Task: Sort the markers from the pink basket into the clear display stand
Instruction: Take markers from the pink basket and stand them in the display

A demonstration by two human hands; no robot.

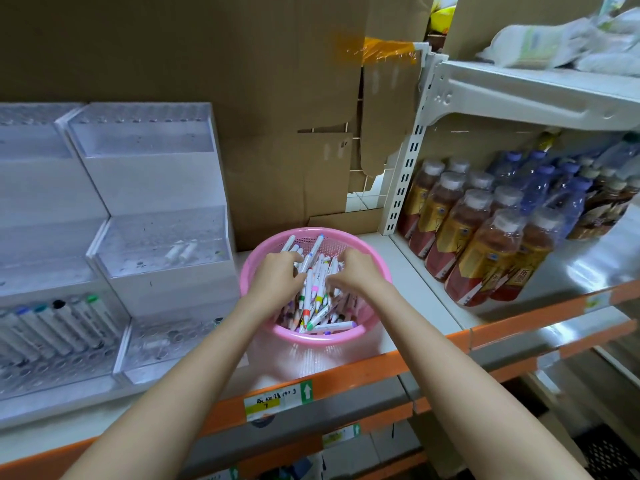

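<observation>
A round pink basket point(370, 252) sits on the white shelf, filled with several white markers point(320, 308) with coloured caps. Both of my hands reach into it. My left hand point(277, 273) curls its fingers around markers at the left of the pile. My right hand point(355, 271) has its fingers bent down into the pile, touching markers at the right. To the left stands the clear tiered display stand point(152, 216); two loose white pieces lie on its middle tier. A second clear stand point(45, 188) further left holds several markers point(65, 323) in its lowest tier.
Brown cardboard point(242, 98) backs the shelf behind the basket. A white slotted upright point(405, 174) divides off the right bay, where several drink bottles point(485, 237) stand. The orange shelf edge point(346, 379) runs in front, with a price label on it.
</observation>
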